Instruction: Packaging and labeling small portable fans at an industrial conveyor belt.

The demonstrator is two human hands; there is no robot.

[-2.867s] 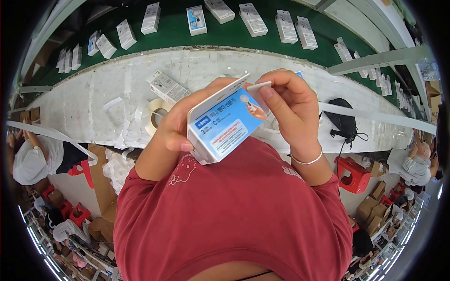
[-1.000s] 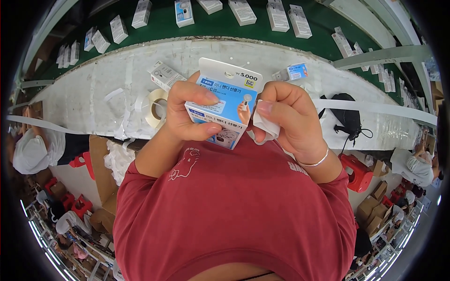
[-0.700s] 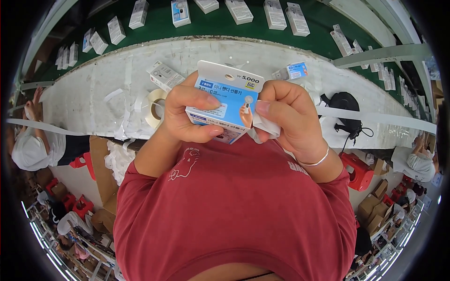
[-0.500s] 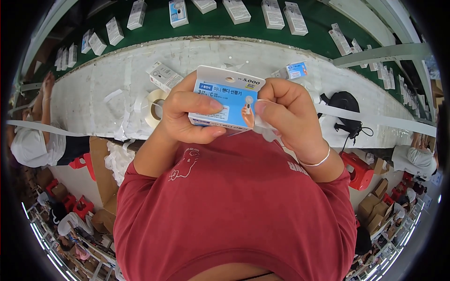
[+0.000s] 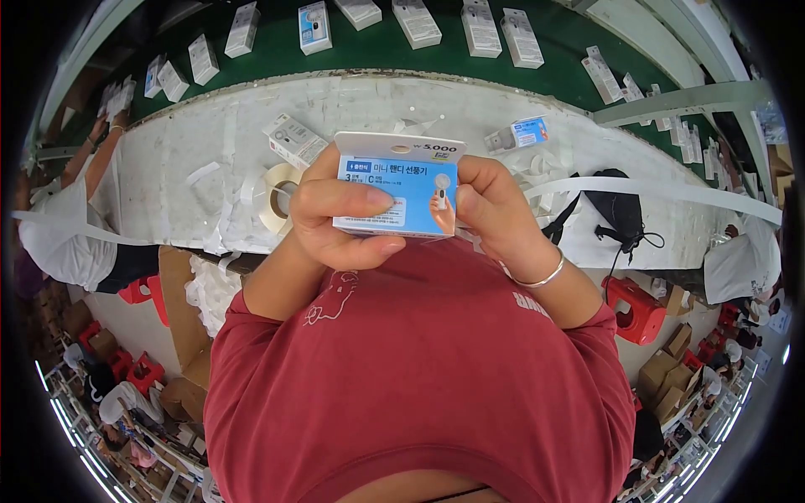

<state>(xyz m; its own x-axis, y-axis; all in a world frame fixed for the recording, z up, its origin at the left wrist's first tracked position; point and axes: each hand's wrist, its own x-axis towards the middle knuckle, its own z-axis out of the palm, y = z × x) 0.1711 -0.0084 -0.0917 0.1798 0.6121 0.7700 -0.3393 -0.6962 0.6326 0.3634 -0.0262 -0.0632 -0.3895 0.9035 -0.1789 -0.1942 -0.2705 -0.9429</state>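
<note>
A small blue-and-white hanging-tab carton [image 5: 411, 180], with a picture of a handheld fan on its front, is held up before my chest. My left hand [image 5: 335, 210] grips its left side, thumb laid across the printed face and fingers beneath. At the right edge my right hand [image 5: 503, 214] is closed, thumb against the carton's side and fingers curled behind; their tips are hidden. Beyond my left hand lies a white carton [image 5: 295, 141], with a roll of white tape or labels [image 5: 277, 199] next to it. Another blue-and-white carton [image 5: 518, 133] lies past my right hand.
Several cartons [image 5: 416, 23] stand on the green conveyor [image 5: 277, 50] behind the white table [image 5: 201, 126]. A black bag [image 5: 616, 210] with cords sits at right, near a red stool [image 5: 635, 310]. A cardboard box [image 5: 186, 310] holds white scrap at left. People work on both sides.
The carton has shifted slightly down and left in my hands. The pale strip under my right hand has mostly gone from sight. At left, a person's hands have moved onto the conveyor's cartons.
</note>
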